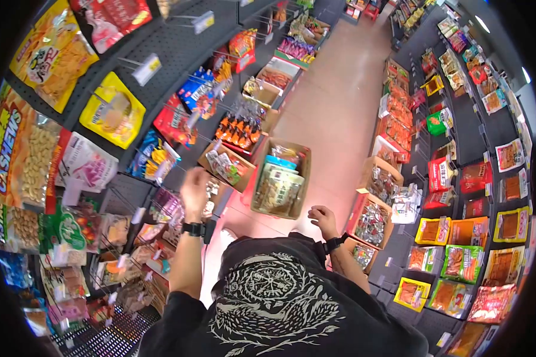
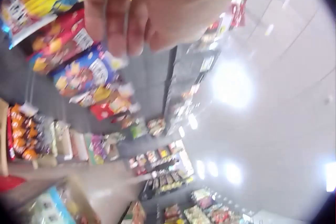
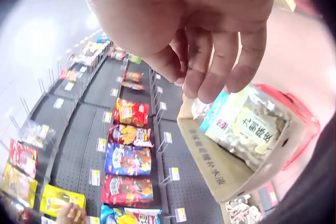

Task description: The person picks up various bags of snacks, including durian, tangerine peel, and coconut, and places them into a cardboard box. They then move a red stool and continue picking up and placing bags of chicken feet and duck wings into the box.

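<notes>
In the head view the left hand (image 1: pixel 195 191) is raised beside the left shelf, near the blue and yellow snack bags (image 1: pixel 153 157); its fingers look loosely bent and nothing shows in them. The left wrist view has that hand (image 2: pixel 152 8) in front of hanging bags. The right hand (image 1: pixel 323 219) hangs just right of an open cardboard box (image 1: pixel 254 199) that holds clear snack packets (image 1: pixel 278 189) and a blue one. In the right wrist view the right hand (image 3: pixel 205 40) has loosely curved fingers, with no item in them, and the box (image 3: pixel 210 166) is beyond.
Hanging bags line the left shelf, among them a yellow bag (image 1: pixel 112 110) and cashews (image 1: pixel 39 156). Small open boxes of packets (image 1: pixel 227 166) stand along its lower edge. More bags fill the right shelf (image 1: pixel 458 178). An aisle floor (image 1: pixel 330 89) runs between them.
</notes>
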